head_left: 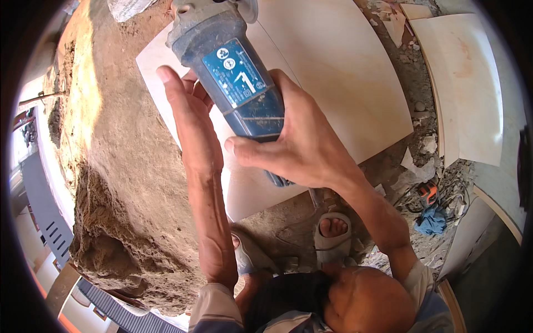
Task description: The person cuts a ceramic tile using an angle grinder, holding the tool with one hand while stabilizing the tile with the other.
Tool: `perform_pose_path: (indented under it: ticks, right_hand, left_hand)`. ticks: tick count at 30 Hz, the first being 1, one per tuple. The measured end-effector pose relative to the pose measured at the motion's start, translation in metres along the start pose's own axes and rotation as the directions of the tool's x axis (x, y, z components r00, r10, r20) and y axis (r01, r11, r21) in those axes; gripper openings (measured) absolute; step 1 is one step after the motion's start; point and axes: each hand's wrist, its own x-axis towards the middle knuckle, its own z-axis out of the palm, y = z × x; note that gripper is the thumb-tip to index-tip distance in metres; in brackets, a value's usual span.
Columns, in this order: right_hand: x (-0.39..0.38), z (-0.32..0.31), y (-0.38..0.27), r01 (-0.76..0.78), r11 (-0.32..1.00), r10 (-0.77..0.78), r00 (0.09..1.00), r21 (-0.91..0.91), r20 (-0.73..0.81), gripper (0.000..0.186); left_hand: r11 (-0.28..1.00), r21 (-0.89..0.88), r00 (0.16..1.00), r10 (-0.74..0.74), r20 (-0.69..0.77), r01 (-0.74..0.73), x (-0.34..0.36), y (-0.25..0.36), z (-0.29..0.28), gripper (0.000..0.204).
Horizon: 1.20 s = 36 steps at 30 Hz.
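Note:
A dusty blue angle grinder [241, 77] with a grey gear head is held up over a large cream tile [350, 72]. My right hand [302, 133] wraps round the grinder's rear body, thumb along the near end. Beside the grinder's left side is my left hand [194, 122], its thumb stretched up and away from the tool. The fingers of that hand run partly behind the grinder, so their contact with it is hidden. A thin dark line [275, 41] runs over the tile. Only part of the grinder's disc [250, 8] shows, at the top edge.
A mound of brown sand [133, 139] rises on the left. Further cream tile pieces [463, 83] lean at right. Rubble, an orange-and-black tool [427, 191] and a blue cloth [430, 221] lie near my right elbow. My sandalled feet [333, 236] are close to the tile's near edge.

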Motion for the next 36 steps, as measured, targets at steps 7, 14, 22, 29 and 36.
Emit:
perform_pose_path:
  ticks: [7, 14, 22, 29, 36]
  right_hand:
    - [0.079, -0.003, 0.017, -0.076, 0.989, 0.067, 0.995, -0.125, -0.076, 0.063]
    - [0.130, 0.001, 0.037, -0.036, 0.984, 0.021, 0.996, -0.175, -0.084, 0.056]
    - [0.152, 0.000, 0.046, -0.076, 0.976, 0.062, 0.995, -0.204, -0.075, 0.069]
    - [0.165, 0.004, 0.051, -0.113, 0.953, 0.100, 0.993, -0.280, -0.060, 0.061]
    - [0.177, 0.003, 0.051, -0.089, 0.951, 0.071, 0.995, -0.296, -0.072, 0.043]
  left_hand:
    - [0.958, 0.262, 0.990, 0.094, 0.103, -0.118, 0.069, 0.000, -0.003, 0.103]
    - [0.953, 0.229, 0.979, 0.193, 0.059, -0.201, 0.103, -0.011, -0.003, 0.099]
    - [0.871, 0.468, 0.977, 0.203, -0.069, -0.148, 0.104, -0.029, -0.019, 0.090]
    - [0.698, 0.685, 0.896, 0.143, -0.421, 0.210, 0.065, -0.090, -0.117, 0.131]
    - [0.784, 0.594, 0.901, 0.111, -0.420, 0.180, 0.063, -0.080, -0.104, 0.104]
